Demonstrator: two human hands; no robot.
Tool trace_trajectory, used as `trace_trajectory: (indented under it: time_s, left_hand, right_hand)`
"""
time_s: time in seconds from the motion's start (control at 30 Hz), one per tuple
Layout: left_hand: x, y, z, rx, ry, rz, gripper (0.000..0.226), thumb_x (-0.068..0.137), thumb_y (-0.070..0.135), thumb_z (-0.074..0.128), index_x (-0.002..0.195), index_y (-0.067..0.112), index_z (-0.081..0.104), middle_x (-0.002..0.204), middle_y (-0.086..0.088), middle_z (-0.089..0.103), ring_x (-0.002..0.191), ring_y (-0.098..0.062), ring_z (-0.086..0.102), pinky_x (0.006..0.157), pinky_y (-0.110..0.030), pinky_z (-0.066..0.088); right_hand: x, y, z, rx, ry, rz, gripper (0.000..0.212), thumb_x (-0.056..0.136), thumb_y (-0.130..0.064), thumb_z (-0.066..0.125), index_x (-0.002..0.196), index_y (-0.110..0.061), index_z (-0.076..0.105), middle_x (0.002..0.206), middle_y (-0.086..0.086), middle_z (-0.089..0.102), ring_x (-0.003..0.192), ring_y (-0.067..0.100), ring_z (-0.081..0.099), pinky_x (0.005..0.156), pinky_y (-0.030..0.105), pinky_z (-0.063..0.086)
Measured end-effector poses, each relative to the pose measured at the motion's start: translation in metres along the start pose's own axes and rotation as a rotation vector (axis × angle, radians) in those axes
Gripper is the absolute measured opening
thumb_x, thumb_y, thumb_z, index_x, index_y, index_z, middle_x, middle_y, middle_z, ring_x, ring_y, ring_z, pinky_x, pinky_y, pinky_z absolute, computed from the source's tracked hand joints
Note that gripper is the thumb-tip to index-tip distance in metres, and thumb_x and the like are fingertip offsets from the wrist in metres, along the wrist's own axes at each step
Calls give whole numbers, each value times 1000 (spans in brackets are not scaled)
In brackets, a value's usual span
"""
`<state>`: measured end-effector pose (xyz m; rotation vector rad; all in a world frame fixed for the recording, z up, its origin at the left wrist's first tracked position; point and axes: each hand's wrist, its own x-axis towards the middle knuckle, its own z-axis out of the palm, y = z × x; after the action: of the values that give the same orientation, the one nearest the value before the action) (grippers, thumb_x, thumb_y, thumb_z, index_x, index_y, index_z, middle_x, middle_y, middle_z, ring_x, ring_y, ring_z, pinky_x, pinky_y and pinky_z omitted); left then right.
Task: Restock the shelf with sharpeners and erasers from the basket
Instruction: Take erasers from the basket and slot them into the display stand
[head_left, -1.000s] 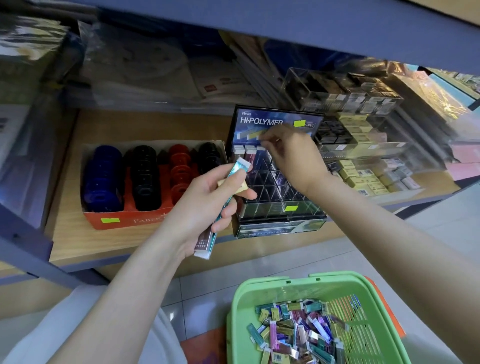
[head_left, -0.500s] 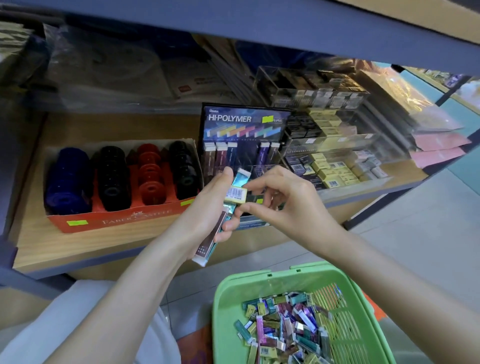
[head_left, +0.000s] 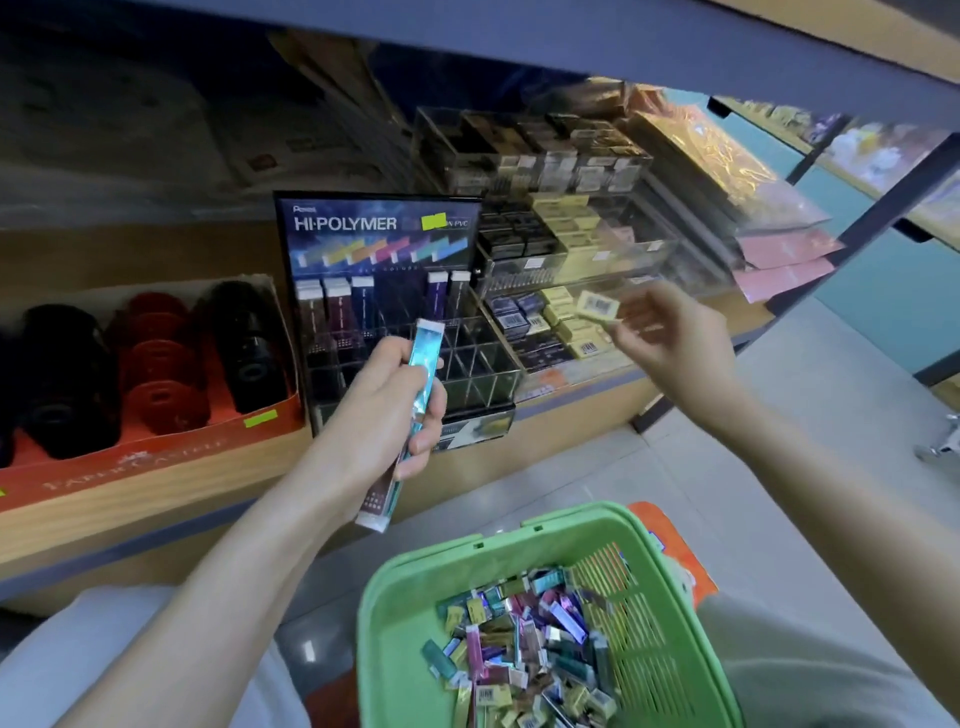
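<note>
Yellow small eraser block pinched by right hand, near clear shelf box. Likely light, squishy, slick label; hold 2 flat sides. Left hand grips long teal stick erasers.

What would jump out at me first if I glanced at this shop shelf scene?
The bright green basket at bottom right stands out first, heaped with small colourful packets. Above it, the left hand grips long stick erasers, a teal one on top, in front of the dark HI-POLYMER display. To the right, the right hand pinches a small yellow packet.
</note>
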<state>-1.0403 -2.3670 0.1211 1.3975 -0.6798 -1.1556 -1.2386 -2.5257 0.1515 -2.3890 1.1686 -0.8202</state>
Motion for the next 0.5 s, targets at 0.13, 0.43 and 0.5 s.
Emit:
trace_trajectory:
  time_s: [0.13, 0.43, 0.5]
  left_hand:
    - [-6, 2, 10, -10, -36, 147, 20, 103, 16, 34, 109, 22, 52, 75, -3, 53, 41, -8, 32, 31, -18, 24]
    - [8, -1, 26, 25, -72, 117, 23, 103, 17, 36, 113, 23, 55, 72, 0, 57, 38, -7, 31, 31, -17, 25]
    - [10, -3, 27, 41, -73, 116, 23, 103, 17, 36, 112, 24, 55, 71, 1, 58, 38, -8, 30, 31, -17, 25]
  right_hand:
    - [36, 45, -3, -117, 20, 112, 22, 86, -13, 67, 105, -2, 61, 88, 6, 62, 77, 15, 57, 63, 6, 40]
    - [77, 68, 21, -323, -242, 67, 23, 88, -11, 65, 107, 1, 63, 102, 15, 67, 88, 21, 60, 76, 24, 44]
    - [81, 71, 25, -315, -242, 65, 22, 88, -11, 64, 107, 0, 62, 100, 12, 67, 83, 15, 55, 71, 18, 39]
